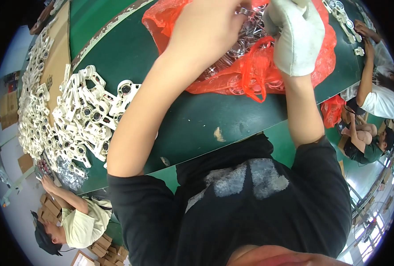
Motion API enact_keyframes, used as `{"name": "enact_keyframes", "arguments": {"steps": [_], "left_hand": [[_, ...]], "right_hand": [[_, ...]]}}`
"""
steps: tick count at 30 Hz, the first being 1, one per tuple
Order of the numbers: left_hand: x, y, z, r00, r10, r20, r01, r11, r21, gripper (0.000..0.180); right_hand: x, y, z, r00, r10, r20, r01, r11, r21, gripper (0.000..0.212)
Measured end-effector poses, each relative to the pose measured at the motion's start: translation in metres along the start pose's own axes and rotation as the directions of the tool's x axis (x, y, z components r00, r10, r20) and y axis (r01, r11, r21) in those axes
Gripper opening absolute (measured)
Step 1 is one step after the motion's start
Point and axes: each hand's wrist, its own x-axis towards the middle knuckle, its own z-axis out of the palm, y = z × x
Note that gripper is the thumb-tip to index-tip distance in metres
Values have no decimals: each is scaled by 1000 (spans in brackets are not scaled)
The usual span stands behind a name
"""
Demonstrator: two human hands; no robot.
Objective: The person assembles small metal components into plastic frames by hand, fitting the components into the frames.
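Observation:
A red plastic bag (250, 75) lies open on the green table (192, 119), filled with small shiny metal rings (245, 37). My bare left hand (210, 29) reaches into the bag from the left and pinches one metal ring (244, 11) between its fingertips. My right hand (296, 37), in a white cloth glove, curls over the ring heap just to the right, close to my left fingertips. What the gloved fingers hold is hidden.
A large heap of white plastic housings (84, 117) covers the table's left part, and more of them (343, 15) lie at the far right. One person (79, 221) sits at lower left near cardboard boxes. Other people (374, 95) work at the right edge.

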Motion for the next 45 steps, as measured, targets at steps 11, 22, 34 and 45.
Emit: {"name": "enact_keyframes", "arguments": {"steps": [11,22,34,45], "left_hand": [[-107,18,-43,977,19,-213,-17,1000,10,35],[-138,16,-39,987,-83,-137,80,996,-27,49],[-142,15,-45,986,-80,-148,66,993,-94,41],[-143,19,-45,964,-198,-175,114,909,-401,26]], "right_hand": [[-49,4,11,730,193,656,429,619,-659,21],[-63,19,15,666,175,725,532,570,-626,24],[-68,19,19,684,164,711,568,492,-660,21],[-51,3,18,429,541,724,86,773,-629,32]]}}
